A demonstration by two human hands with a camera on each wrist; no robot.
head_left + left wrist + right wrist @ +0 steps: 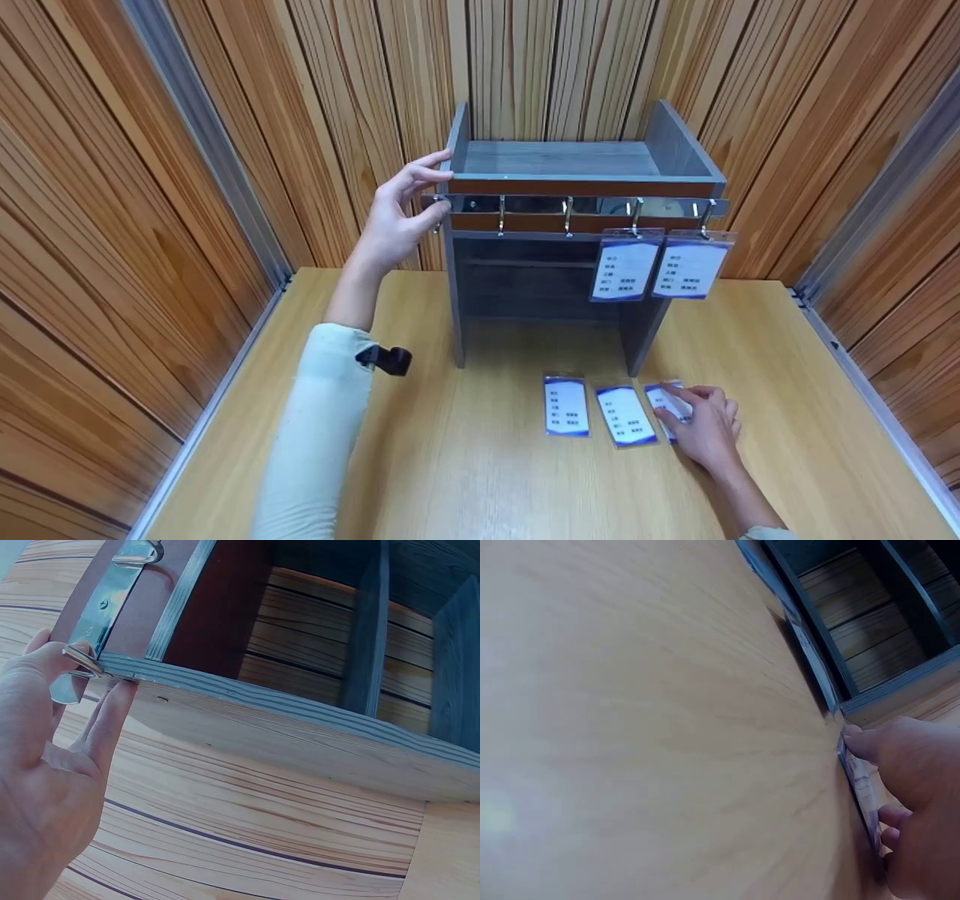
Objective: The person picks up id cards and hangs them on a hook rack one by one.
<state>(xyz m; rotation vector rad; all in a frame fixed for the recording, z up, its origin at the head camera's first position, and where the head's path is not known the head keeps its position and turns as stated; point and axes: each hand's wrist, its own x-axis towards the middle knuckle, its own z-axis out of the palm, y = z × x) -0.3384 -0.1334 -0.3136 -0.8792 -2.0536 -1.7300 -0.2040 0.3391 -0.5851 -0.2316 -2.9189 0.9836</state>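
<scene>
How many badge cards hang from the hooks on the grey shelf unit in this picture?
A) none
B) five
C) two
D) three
C: two badge cards hang from the two rightmost hooks of the hook rail, while three more lie flat on the table, the right hand touching one of them.

Wood-panelled booth (pixel 112 247), office-like: desk (pixel 465 480), hook shelf (pixel 577 187), hanging ID badges (pixel 660 266).

Wooden table (pixel 465 480), grey shelf unit (pixel 465 300), three badge cards (pixel 624 415)
</scene>
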